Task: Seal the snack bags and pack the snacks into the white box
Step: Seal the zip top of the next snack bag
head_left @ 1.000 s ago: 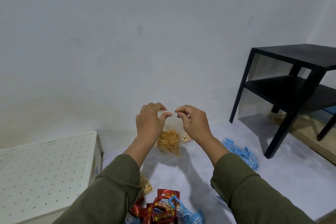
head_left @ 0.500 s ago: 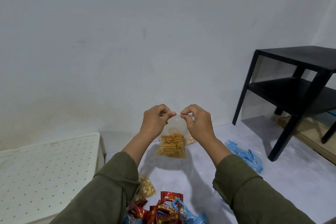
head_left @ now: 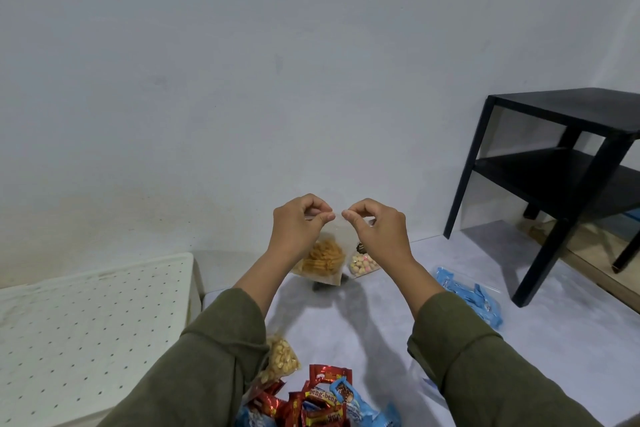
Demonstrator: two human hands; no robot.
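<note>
A clear bag of orange stick snacks (head_left: 323,258) hangs in the air above the grey floor. My left hand (head_left: 298,224) and my right hand (head_left: 375,227) both pinch its top strip, thumbs and forefingers nearly meeting in the middle. The white box (head_left: 86,329), its dotted lid on, stands at the left. A clear bag of pastel puffs (head_left: 363,263) lies on the floor behind the held bag. A bag of pale nuts (head_left: 280,359) sits beside my left sleeve. Red and blue wrapped snacks (head_left: 322,402) are heaped at the bottom.
A clear bag of blue packets (head_left: 474,295) lies on the floor at the right. A black two-shelf side table (head_left: 568,170) stands at the right by the wall. The white wall runs close behind the bags.
My two hands have drawn closer together along the bag's top strip. The pastel puff bag behind shows more plainly now.
</note>
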